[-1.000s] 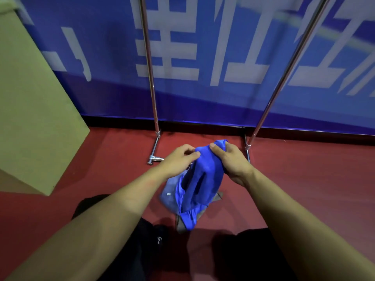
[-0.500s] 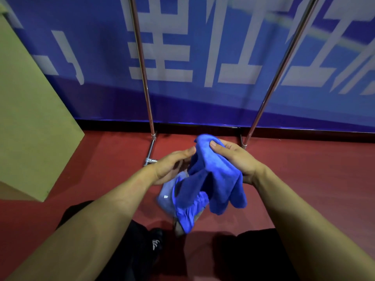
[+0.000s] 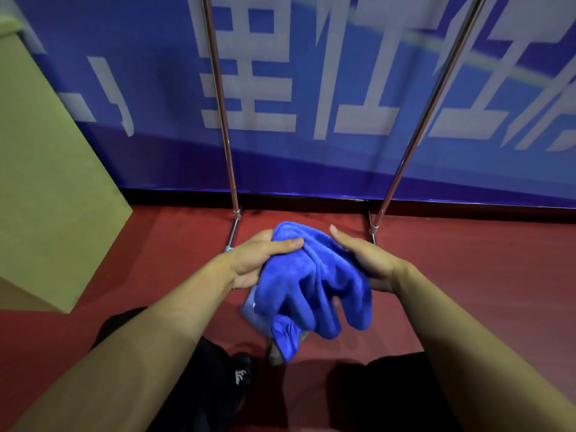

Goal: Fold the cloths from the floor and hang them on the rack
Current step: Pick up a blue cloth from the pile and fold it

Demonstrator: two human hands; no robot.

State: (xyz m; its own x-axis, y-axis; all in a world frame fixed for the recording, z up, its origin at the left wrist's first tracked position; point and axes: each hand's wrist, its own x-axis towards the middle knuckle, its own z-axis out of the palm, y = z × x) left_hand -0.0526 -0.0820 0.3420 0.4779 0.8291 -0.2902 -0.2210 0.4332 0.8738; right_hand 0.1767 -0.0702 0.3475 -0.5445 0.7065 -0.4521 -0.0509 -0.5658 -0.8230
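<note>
A red floor (image 3: 467, 275) met a blue banner (image 3: 343, 88) behind the rack (image 3: 224, 129) at twelve o'clock; the blue cloth (image 3: 314, 275) had risen, bunched, the left hand (image 3: 258, 260) gripping its top; the right hand (image 3: 367, 260) had loosened, fingers straight against it; folding looked barely begun.

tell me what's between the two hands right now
In the head view, a bunched blue cloth: the left hand grips it, and the right hand rests open against it.

bright blue cloth (image 3: 314, 275), red floor (image 3: 467, 275), blue banner (image 3: 343, 166) with white characters.
</note>
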